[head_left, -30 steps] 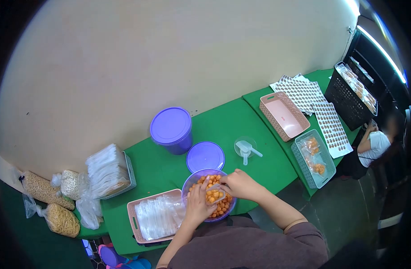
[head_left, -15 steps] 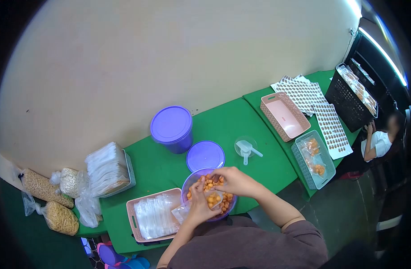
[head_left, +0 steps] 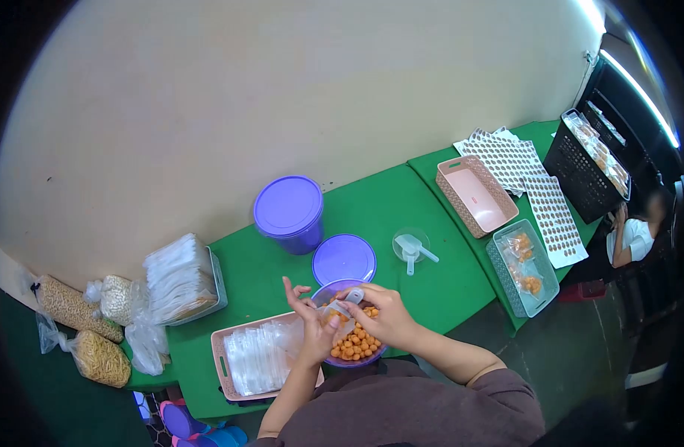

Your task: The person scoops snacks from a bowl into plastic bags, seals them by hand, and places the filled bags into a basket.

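Observation:
My left hand [head_left: 312, 331] is over the left rim of a purple tub [head_left: 351, 365]. Its index finger stretches out, while the thumb presses on a clear plastic bag [head_left: 336, 309], partly hidden by my fingers. My right hand [head_left: 386, 316] grips a translucent scoop [head_left: 353, 296] by its handle, right beside the bag. Underneath, many round orange snack balls [head_left: 357, 346] fill the tub. A pink basket [head_left: 218, 357] stands left of the tub, holding a stack of clear empty bags [head_left: 258, 359].
Behind the tub are a purple lid [head_left: 344, 260] and a lidded purple bucket [head_left: 288, 212]. More scoops [head_left: 411, 247] lie on a clear round dish. Rightward are an empty pink basket [head_left: 476, 197], a grey basket of filled bags [head_left: 524, 268], sticker sheets [head_left: 555, 220] and a seated person [head_left: 631, 238].
The right hand has moved slightly right and now shows a scoop. My left hand has shifted left, its index finger now extended. More of the orange balls in the tub shows.

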Demonstrator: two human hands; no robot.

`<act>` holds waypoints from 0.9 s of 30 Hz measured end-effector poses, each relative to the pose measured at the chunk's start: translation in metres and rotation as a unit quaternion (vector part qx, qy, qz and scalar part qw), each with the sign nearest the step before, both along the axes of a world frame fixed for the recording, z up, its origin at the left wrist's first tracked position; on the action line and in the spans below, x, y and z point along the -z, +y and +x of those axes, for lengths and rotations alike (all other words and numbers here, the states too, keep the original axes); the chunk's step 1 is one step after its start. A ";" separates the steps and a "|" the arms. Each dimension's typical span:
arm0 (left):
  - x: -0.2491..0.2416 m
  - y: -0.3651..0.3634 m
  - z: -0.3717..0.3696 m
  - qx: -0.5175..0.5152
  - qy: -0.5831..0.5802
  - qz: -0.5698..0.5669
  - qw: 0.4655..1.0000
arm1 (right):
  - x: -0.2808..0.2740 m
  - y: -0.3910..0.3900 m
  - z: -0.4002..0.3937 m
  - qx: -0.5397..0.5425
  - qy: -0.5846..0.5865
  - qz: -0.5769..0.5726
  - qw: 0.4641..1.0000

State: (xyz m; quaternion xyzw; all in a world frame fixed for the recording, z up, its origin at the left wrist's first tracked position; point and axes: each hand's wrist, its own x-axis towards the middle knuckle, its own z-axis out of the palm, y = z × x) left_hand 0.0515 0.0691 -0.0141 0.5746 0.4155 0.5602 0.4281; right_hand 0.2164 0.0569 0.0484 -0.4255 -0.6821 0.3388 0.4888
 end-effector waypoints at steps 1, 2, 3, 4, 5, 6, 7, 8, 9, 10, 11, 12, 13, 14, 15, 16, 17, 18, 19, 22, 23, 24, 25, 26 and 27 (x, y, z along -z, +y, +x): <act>0.001 0.001 0.000 0.002 0.000 0.000 1.000 | 0.000 0.000 0.000 0.002 0.000 0.000 1.000; 0.003 0.003 -0.002 0.018 -0.039 -0.030 0.999 | 0.001 0.001 0.001 -0.002 0.016 -0.038 0.999; 0.006 0.006 -0.004 0.033 -0.078 -0.058 0.995 | 0.002 0.002 0.002 -0.006 0.032 -0.075 0.997; 0.009 0.008 -0.006 0.033 -0.078 -0.058 0.995 | 0.007 0.004 0.003 -0.007 0.031 -0.075 0.997; 0.013 0.011 -0.010 0.086 -0.127 -0.070 0.986 | 0.015 0.007 0.006 0.009 0.077 -0.095 0.992; 0.011 0.014 -0.013 0.139 -0.175 -0.081 0.971 | 0.017 0.009 0.007 0.025 0.122 -0.115 0.985; 0.009 0.016 -0.015 0.138 -0.177 -0.079 0.971 | 0.014 0.009 0.008 0.036 0.155 -0.133 0.978; 0.006 0.017 -0.019 0.157 -0.143 -0.068 0.975 | 0.014 0.010 0.010 0.034 0.153 -0.133 0.979; 0.001 0.018 -0.022 0.176 -0.109 -0.057 0.977 | 0.015 0.011 0.012 0.039 0.177 -0.140 0.973; -0.002 0.020 -0.026 0.175 -0.110 -0.056 0.977 | 0.015 0.012 0.014 0.045 0.202 -0.147 0.967; -0.004 0.021 -0.031 0.178 -0.104 -0.079 0.975 | 0.017 0.013 0.016 0.044 0.201 -0.148 0.967; -0.005 0.021 -0.037 0.182 -0.099 -0.103 0.973 | 0.018 0.014 0.018 0.023 0.190 -0.150 0.970; -0.003 0.023 -0.043 0.181 -0.099 -0.103 0.973 | 0.019 0.016 0.019 0.003 0.178 -0.150 0.972; 0.002 0.027 -0.048 0.170 -0.065 -0.131 0.975 | 0.017 0.016 0.019 0.002 0.178 -0.150 0.972; 0.008 0.029 -0.052 0.157 -0.030 -0.158 0.974 | 0.013 0.016 0.018 -0.013 0.150 -0.132 0.980; 0.015 0.030 -0.054 0.156 -0.031 -0.158 0.975 | 0.008 0.016 0.018 -0.028 0.122 -0.112 0.986; 0.023 0.031 -0.056 0.147 -0.019 -0.176 0.973 | 0.003 0.016 0.017 -0.029 0.121 -0.112 0.986; 0.029 0.030 -0.056 0.138 -0.007 -0.193 0.971 | -0.003 0.017 0.015 -0.047 0.098 -0.106 0.988; 0.035 0.028 -0.055 0.138 -0.008 -0.193 0.971 | -0.006 0.017 0.014 -0.065 0.076 -0.100 0.990; 0.044 0.021 -0.044 0.103 -0.055 -0.167 0.979 | 0.000 0.022 0.007 -0.044 0.036 -0.100 0.993; 0.044 0.018 -0.041 0.057 -0.075 -0.144 0.985 | 0.002 0.023 0.006 -0.044 0.035 -0.099 0.993; 0.042 0.016 -0.037 0.010 -0.095 -0.122 0.988 | 0.004 0.025 0.006 -0.027 0.037 -0.125 0.991; 0.039 0.013 -0.033 0.009 -0.096 -0.122 0.988 | 0.004 0.025 0.005 -0.010 0.039 -0.152 0.988; 0.036 0.009 -0.029 0.007 -0.113 -0.098 0.989 | 0.001 0.025 0.005 -0.011 0.038 -0.153 0.987; 0.033 0.006 -0.028 0.004 -0.129 -0.073 0.989 | -0.007 0.024 0.004 0.006 0.036 -0.130 0.991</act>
